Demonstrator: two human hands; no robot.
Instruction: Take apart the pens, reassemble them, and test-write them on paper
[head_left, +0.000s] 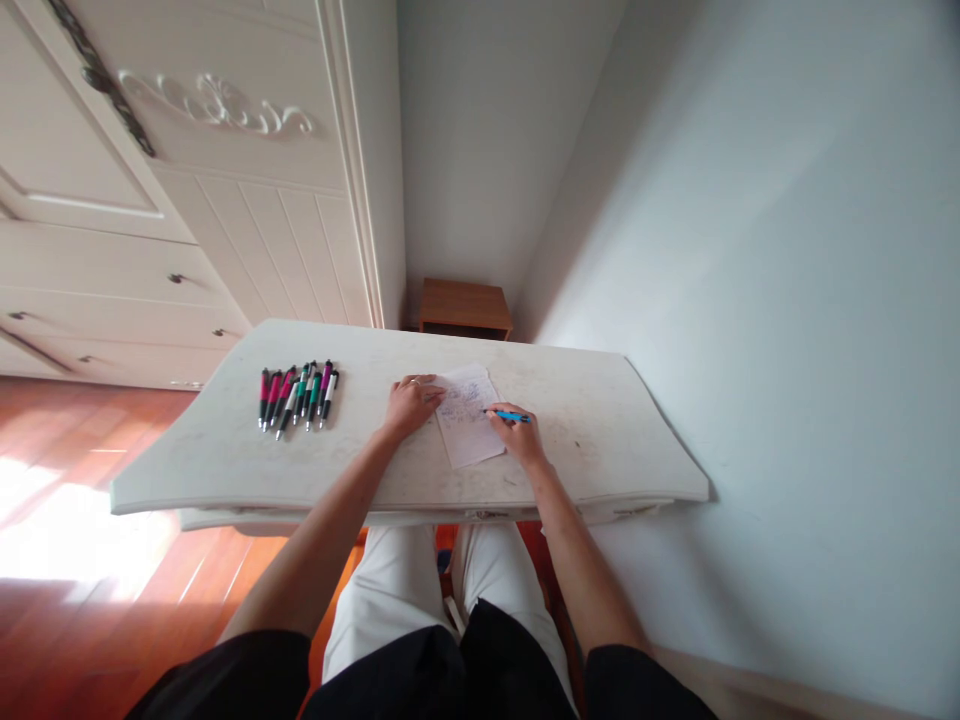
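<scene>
A white sheet of paper with scribbled blue marks lies on the white tabletop. My right hand is closed around a blue pen, whose tip points left at the paper's right side. On the paper's left edge rests my left hand, lying flat with its fingers stretched toward the marks. A ring shows on one of its fingers. To the left of that hand, several click pens with pink, green, purple and white barrels lie side by side in a loose row.
A white cabinet with drawers and carved trim stands beyond the table's left side. On the right, a pale wall runs close along the table's end. A small brown wooden stand sits behind the far edge. Sunlight falls on the reddish wooden floor.
</scene>
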